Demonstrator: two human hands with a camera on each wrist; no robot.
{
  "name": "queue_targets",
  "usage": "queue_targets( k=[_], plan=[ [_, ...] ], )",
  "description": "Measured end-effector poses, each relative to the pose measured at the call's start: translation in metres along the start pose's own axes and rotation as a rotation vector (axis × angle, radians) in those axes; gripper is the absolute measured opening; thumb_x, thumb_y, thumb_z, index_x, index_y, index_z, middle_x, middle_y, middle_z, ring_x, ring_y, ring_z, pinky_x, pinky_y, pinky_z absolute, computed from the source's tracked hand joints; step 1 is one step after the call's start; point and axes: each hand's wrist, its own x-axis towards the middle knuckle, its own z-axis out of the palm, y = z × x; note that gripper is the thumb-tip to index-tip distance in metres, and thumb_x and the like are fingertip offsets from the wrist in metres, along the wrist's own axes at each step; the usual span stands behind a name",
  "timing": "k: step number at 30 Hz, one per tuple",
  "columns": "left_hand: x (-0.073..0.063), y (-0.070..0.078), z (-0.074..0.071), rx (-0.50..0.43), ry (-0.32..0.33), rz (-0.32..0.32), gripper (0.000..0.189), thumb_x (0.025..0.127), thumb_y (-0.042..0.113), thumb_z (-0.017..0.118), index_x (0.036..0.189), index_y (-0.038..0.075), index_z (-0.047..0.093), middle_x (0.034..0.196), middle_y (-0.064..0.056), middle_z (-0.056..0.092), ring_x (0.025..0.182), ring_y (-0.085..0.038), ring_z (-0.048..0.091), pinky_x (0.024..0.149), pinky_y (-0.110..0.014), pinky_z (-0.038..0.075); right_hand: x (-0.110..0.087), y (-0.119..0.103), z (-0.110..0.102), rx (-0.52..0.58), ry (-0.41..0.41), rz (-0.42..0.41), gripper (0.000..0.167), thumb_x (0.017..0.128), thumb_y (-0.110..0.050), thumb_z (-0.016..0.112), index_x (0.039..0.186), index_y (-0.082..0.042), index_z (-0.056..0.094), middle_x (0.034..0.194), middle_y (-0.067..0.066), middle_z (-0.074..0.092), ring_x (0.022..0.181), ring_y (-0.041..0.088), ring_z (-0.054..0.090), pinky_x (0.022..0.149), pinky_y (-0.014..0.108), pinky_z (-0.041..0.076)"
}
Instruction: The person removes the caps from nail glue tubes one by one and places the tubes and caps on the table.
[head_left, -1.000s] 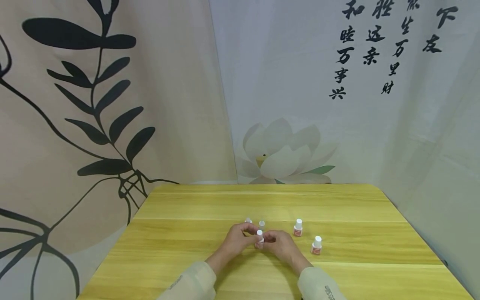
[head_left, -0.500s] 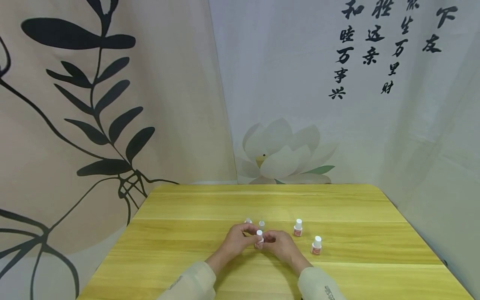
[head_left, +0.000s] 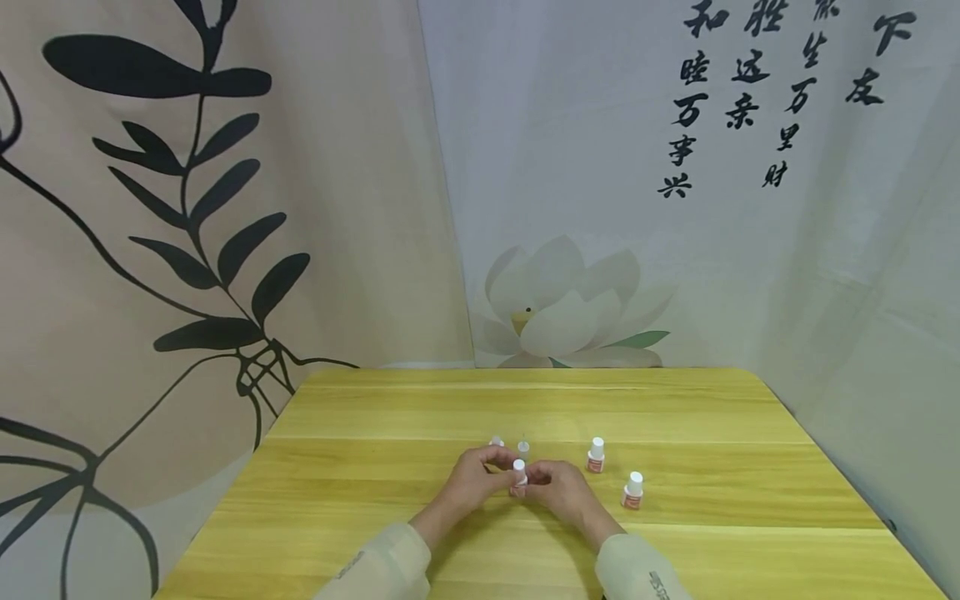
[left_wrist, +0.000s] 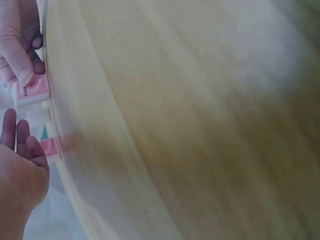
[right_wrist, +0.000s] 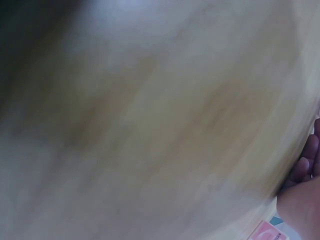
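Note:
In the head view a small white bottle with a white cap and a pink label is held upright between both hands over the table. My left hand reaches from the left, thumb and forefinger at the bottle's upper part. From the other side my right hand pinches its body. The left wrist view shows the right thumb pressed on the bottle's pink label; below it the left hand has its outer fingers loosely extended. At the right wrist view's edge appears the right hand.
Two similar capped bottles stand to the right, one farther back and one nearer. Behind the left hand are a partly hidden white-topped bottle and a clear-topped item. The wooden table meets a printed curtain.

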Motion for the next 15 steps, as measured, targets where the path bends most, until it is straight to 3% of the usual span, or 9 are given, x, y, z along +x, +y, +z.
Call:
queue_targets(
  k=[7,15],
  plan=[
    [0.0003,0.0008,0.0005,-0.002,0.009,-0.013,0.018,0.086,0.022,0.079,0.098,0.009,0.074,0.098,0.000,0.066,0.084,-0.019,0.060,0.069,-0.029,0.052,-0.0002,-0.0011,0.0005,0.002,0.006,-0.002,0.026,0.084,-0.036,0.079,0.101,-0.017,0.074,0.097,-0.004,0.072,0.094,0.017,0.064,0.088,0.048,0.050],
    [0.0015,-0.0031,0.0012,0.006,0.018,0.004,0.015,0.087,0.023,0.078,0.094,0.012,0.071,0.097,0.000,0.066,0.088,-0.018,0.059,0.073,-0.031,0.051,-0.0007,-0.0017,0.0001,0.005,0.008,-0.027,0.021,0.085,-0.030,0.079,0.099,-0.015,0.074,0.094,-0.005,0.071,0.091,0.015,0.064,0.085,0.044,0.051]
  ],
)
